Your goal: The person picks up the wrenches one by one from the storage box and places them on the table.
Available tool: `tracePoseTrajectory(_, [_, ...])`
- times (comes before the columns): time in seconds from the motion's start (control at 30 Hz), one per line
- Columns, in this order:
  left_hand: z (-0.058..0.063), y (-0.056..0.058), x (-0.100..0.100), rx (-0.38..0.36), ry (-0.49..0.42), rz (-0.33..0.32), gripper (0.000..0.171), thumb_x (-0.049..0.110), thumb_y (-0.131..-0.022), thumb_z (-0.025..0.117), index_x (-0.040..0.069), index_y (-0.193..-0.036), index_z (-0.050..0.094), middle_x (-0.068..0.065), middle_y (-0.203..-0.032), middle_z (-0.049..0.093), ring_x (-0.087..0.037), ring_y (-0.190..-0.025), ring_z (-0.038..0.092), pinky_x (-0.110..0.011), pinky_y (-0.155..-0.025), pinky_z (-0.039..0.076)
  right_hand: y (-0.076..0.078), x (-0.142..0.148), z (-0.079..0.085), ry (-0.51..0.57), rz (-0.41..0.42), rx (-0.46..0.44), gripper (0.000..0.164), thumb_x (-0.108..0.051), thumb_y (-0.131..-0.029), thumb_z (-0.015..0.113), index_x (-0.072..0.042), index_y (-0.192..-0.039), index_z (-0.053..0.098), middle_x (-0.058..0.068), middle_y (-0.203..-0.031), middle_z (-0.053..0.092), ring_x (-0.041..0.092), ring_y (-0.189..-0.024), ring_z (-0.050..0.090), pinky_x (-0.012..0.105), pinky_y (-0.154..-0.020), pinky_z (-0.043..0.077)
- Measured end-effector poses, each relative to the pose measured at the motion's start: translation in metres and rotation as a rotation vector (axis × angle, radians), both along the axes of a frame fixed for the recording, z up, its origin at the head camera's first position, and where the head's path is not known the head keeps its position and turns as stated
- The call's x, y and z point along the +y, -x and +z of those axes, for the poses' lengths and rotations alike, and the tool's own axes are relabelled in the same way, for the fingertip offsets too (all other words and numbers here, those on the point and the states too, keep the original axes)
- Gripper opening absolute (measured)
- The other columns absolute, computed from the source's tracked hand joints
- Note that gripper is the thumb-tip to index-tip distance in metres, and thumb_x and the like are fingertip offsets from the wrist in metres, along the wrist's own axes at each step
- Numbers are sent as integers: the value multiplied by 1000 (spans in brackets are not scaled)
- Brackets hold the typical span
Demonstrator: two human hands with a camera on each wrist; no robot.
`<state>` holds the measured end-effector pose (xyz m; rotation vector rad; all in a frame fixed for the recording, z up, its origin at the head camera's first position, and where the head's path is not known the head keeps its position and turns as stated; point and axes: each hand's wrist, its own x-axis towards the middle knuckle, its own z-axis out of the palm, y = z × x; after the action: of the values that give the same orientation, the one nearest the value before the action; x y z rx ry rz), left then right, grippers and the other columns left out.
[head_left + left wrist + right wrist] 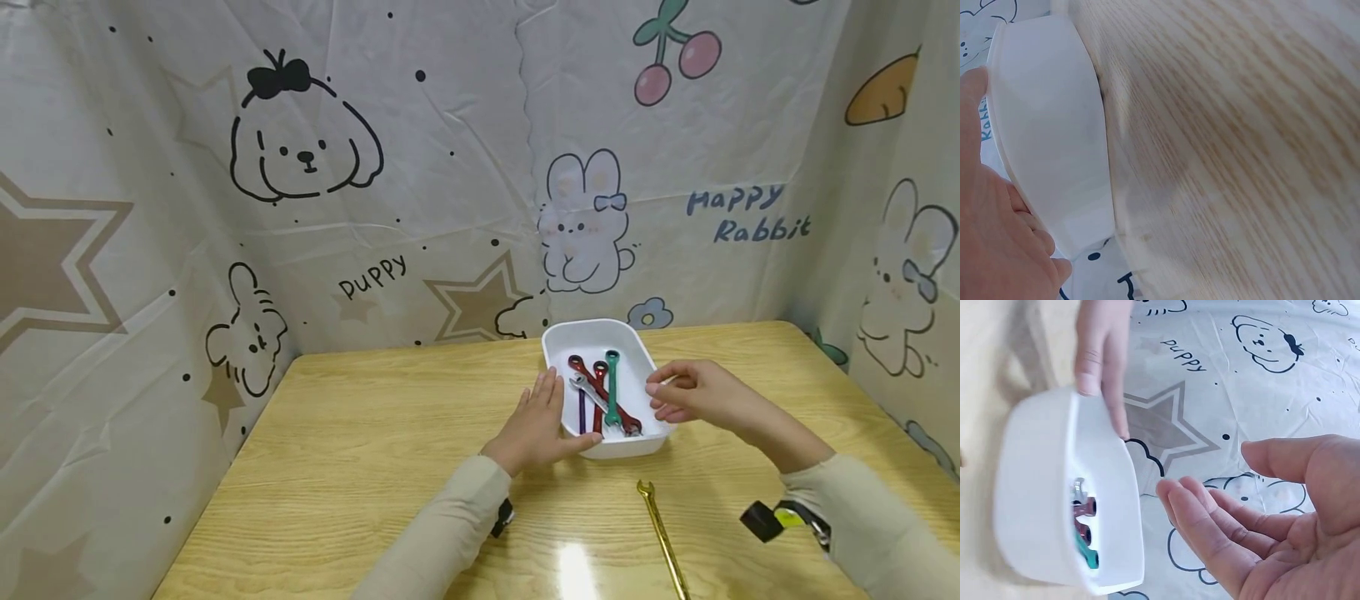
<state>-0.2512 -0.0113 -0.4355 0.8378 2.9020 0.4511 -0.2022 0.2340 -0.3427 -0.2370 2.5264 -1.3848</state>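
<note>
A white plastic bin (626,448) stands toward the back of the wooden table. Inside lie several wrenches: a green wrench (612,385), red ones, a silver wrench (592,392) and a purple-shafted tool (582,413), partly overlapping. My left hand (535,421) rests on the bin's left rim, its fingers extended and the thumb over the front corner; in the left wrist view the fingers touch the rim of the bin (1050,125). Beside the right rim hovers my right hand (693,392), holding nothing; the right wrist view shows its thumb and fingertips apart.
A gold wrench (660,537) lies on the table (375,467) in front of the bin, between the forearms. A printed cloth (450,167) hangs behind and along both sides of the table.
</note>
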Motion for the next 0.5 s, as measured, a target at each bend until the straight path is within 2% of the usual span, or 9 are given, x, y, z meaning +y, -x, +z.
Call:
tracePoseTrajectory(0.1, [0,0,0,-2,2,0,108,76,-84,42,0,-153,8,-14,-161,-3,-25,-148,-2,-40,-119,9,17,-5,8,-29,-10,20,51,-26,-97,57,14,-126,47,22,-103,66,20,-84,68,36,-77,58])
tracePoseTrajectory(0.3, [2,-1,0,-4,12,-1,108,77,-84,41,1,-153,8,-14,-161,-2,-26,-148,0,-41,-119,9,51,-21,19,-104,-39,43,49,-26,-99,54,15,-126,47,27,-109,63,17,-83,67,32,-77,58])
tracePoseTrajectory(0.5, [3,-3,1,-6,19,2,109,78,-84,40,1,-153,7,-15,-161,-1,-26,-148,1,-41,-119,9,77,-32,23,-107,-83,-32,56,-28,-99,52,15,-133,41,30,-120,57,22,-90,67,31,-81,57])
